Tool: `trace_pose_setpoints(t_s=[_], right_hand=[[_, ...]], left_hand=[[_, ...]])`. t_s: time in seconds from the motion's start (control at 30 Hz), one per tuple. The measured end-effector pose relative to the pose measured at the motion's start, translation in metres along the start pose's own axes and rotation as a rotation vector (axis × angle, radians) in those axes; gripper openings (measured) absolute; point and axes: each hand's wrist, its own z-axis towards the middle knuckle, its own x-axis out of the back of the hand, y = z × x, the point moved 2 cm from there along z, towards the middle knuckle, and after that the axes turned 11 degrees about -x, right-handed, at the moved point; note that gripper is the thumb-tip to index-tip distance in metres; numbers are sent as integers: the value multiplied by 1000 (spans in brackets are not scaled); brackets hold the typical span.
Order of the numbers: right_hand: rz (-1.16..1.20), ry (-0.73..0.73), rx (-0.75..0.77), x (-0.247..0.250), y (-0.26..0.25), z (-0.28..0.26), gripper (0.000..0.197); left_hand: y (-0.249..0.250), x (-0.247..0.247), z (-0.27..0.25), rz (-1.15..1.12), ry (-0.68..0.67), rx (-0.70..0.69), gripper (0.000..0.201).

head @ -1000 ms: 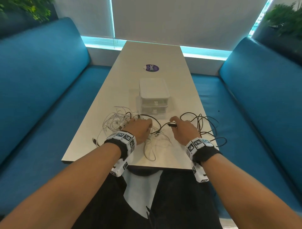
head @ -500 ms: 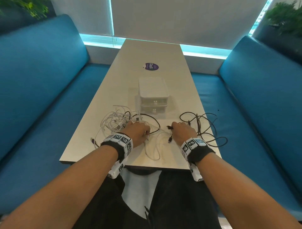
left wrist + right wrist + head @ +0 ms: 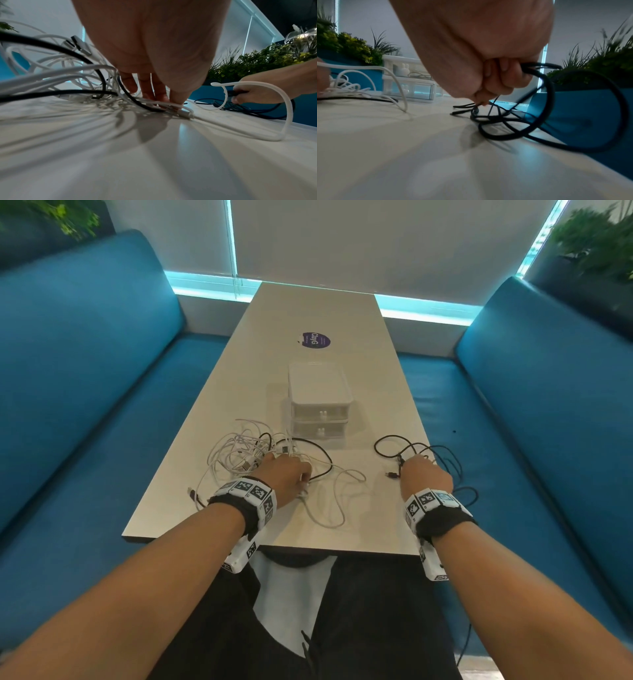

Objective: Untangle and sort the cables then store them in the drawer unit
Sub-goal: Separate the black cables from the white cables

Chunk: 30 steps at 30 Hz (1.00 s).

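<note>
A white two-drawer unit (image 3: 320, 402) stands mid-table with both drawers closed. Just in front of it to the left lies a tangle of white cables (image 3: 239, 450) with a black cable (image 3: 322, 453) looped through it. My left hand (image 3: 289, 474) sits on this tangle, thumb and fingertips (image 3: 161, 98) pinching white cables (image 3: 60, 70) against the tabletop. To the right, my right hand (image 3: 424, 474) is curled in a fist round a separate black cable (image 3: 547, 108), whose loops (image 3: 411, 445) lie apart from the white tangle. Its plug (image 3: 392, 474) rests on the table.
The long white table (image 3: 370, 529) carries a purple sticker (image 3: 315, 340) beyond the drawer unit. Blue benches (image 3: 85, 405) flank both sides. Loops of the black cable hang over the table's right edge (image 3: 459, 474). A white cable loop (image 3: 329, 508) lies between my hands.
My right hand has moved right, drawing the black cable clear of the white tangle. My left hand has stayed on the tangle.
</note>
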Motion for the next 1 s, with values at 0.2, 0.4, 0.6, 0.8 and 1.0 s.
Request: trace_pose_setpoints(t_s=[0.2, 0.4, 0.6, 0.8, 1.0], right_hand=[[-69, 12, 78, -2, 1, -1, 21], [219, -25, 135, -7, -20, -7, 17], [128, -62, 204, -5, -29, -15, 19], [239, -148, 211, -8, -36, -15, 33], [538, -301, 271, -5, -46, -19, 33]], left_hand=[[-3, 3, 0, 56, -11, 38, 5], [13, 2, 1, -101, 79, -49, 53], [44, 12, -1, 144, 36, -351, 36], [34, 19, 11, 411, 73, -225, 29], [18, 17, 12, 228, 41, 112, 58]])
